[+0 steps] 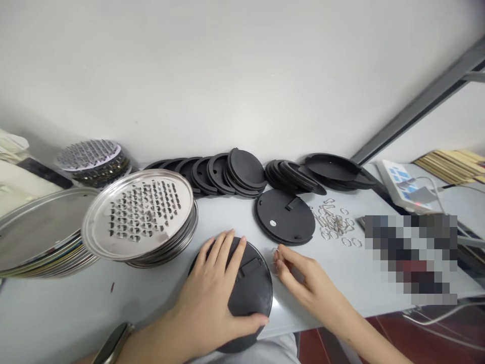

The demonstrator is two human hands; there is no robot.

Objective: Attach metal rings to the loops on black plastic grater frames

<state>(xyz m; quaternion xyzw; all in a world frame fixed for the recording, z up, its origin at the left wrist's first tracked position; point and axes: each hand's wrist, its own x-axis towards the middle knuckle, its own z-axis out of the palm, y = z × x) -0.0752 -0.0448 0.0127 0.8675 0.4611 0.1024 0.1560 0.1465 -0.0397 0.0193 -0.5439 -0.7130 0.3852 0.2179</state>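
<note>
Black disc [253, 298]: lies on the surface [147, 298] at its near edge; its near rim seems to me to overhang.
Left grip [212, 288]: spread wide over the black disc, fingertips by the far rim, thumb at the right rim. I read it as steadying.
Right grip [303, 278]: narrow, pinching a wire ring [273, 251] just right of the black disc. Whether a second one is in the pinch, I cannot tell.
Raised tab [250, 268]: on the black disc, partly exposed beside the left fingers.
Ring step: handling the wire ring beside a steadied disc, in my judgement.
Next move: calls for a firm pinch, a small wrist turn and clearance over the rim.
Far side: stickered disc [280, 207] and ring pile [333, 221] limit forward reach.
Left side: grater plates [140, 217] stacked near the left fingers; little room.
Open room: bare surface between the right rim and ring pile, partly crossed by the right forearm.
</note>
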